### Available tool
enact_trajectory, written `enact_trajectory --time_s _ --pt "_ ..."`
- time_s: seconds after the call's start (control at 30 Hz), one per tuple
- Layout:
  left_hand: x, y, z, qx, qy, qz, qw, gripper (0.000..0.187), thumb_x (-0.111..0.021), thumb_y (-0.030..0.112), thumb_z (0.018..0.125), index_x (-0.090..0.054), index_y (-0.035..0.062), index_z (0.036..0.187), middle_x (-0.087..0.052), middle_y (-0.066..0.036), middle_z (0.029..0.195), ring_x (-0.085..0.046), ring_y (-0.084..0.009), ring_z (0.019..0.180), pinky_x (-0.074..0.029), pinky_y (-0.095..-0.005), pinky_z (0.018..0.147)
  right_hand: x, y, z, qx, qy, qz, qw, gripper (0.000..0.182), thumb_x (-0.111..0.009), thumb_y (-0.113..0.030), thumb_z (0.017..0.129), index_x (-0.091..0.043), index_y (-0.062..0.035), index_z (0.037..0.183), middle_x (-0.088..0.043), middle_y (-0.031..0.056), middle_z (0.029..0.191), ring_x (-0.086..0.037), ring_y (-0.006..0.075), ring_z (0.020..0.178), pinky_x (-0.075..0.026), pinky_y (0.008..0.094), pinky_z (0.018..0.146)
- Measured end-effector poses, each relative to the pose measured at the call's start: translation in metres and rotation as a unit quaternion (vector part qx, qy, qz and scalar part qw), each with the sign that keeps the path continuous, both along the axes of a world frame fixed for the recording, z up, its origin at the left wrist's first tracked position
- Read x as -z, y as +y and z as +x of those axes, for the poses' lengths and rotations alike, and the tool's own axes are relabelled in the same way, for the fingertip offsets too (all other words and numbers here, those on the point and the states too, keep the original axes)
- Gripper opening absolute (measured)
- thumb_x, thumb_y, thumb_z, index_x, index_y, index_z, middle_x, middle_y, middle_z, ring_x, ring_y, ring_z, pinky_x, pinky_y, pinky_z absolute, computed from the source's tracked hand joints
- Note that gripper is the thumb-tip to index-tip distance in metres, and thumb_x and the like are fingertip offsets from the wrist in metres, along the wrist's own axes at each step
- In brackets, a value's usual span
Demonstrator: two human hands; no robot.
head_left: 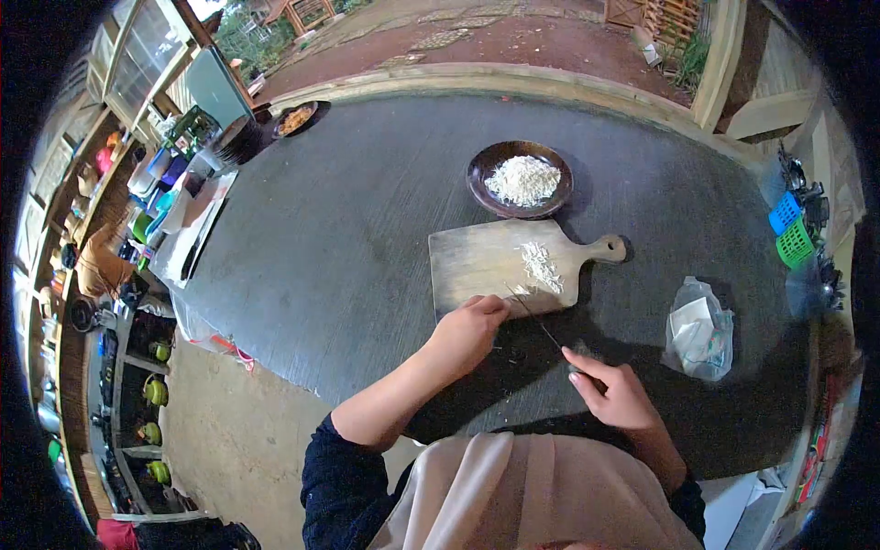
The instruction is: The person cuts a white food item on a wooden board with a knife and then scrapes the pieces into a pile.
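A wooden cutting board (472, 259) lies on the dark table, its handle pointing right. Thin white shreds (541, 267) are piled on its right half, with small pale bits nearer me. My right hand (616, 392) grips a knife (541, 327), its blade slanting up and left over the board's near edge. At that same edge my left hand (472, 332) is closed, fingers pressed together close to the knife tip; what they hold, if anything, is hidden. Beyond the board stands a brown plate (476, 186) heaped with similar white shreds (525, 180).
To the right lies a clear plastic bag (700, 330) with white blocks inside. A plate of orange-brown food (294, 120) sits at the far left, beside stacked dark plates (235, 140). Blue and green baskets (794, 240) with utensils line the right edge. Shelves stand left.
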State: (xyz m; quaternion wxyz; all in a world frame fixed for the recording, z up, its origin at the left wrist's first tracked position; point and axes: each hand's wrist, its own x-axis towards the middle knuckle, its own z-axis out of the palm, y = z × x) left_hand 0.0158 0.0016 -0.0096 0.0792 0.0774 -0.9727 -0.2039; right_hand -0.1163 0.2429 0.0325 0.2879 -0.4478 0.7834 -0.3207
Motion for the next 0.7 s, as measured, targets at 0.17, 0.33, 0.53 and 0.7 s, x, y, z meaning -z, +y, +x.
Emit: enact_trajectory --time_s 0.17,0.33,0.53,0.7 --pt "-0.002 0.001 0.001 0.004 0.002 -0.007 1.000 0.033 -0.056 0.002 0.079 -0.063 0.0028 0.111 -0.060 -0.012 0.114 -0.058 -0.0319 0.107 -0.050 -0.0375 0.091 0.007 0.004 -0.002 -0.034 0.002 -0.031 0.999 0.033 -0.062 -0.013 0.091 -0.061 -0.0083 0.124 -0.063 0.0169 0.117 -0.061 0.0280 0.108 -0.052 0.0305 0.084" --pt "-0.005 0.002 0.000 -0.001 -0.005 -0.007 1.000 0.033 -0.056 0.001 0.079 -0.063 0.0023 0.110 -0.060 -0.012 0.114 -0.058 -0.0318 0.106 -0.050 -0.0377 0.091 0.000 -0.003 0.005 -0.040 0.058 -0.031 0.997 0.035 -0.062 -0.014 0.091 -0.060 -0.0100 0.126 -0.065 0.0190 0.108 -0.067 0.0308 0.092 -0.054 0.0336 0.072" --pt "-0.003 0.001 0.001 0.001 0.005 -0.011 1.000 0.033 -0.055 0.001 0.079 -0.063 0.0024 0.111 -0.060 -0.012 0.113 -0.058 -0.0321 0.106 -0.051 -0.0384 0.090 0.005 -0.004 0.006 -0.001 0.029 -0.042 0.999 0.036 -0.062 -0.018 0.091 -0.060 -0.0149 0.126 -0.066 0.0201 0.100 -0.069 0.0304 0.078 -0.053 0.0351 0.063" --pt "-0.001 0.003 0.001 -0.006 0.005 -0.016 1.000 0.033 -0.054 0.002 0.080 -0.063 0.0023 0.111 -0.060 -0.012 0.113 -0.058 -0.0319 0.107 -0.051 -0.0388 0.090 0.007 0.001 0.001 -0.024 0.008 -0.066 0.998 0.036 -0.062 -0.011 0.091 -0.059 -0.0089 0.127 -0.064 0.0214 0.110 -0.068 0.0237 0.096 -0.053 0.0294 0.072"
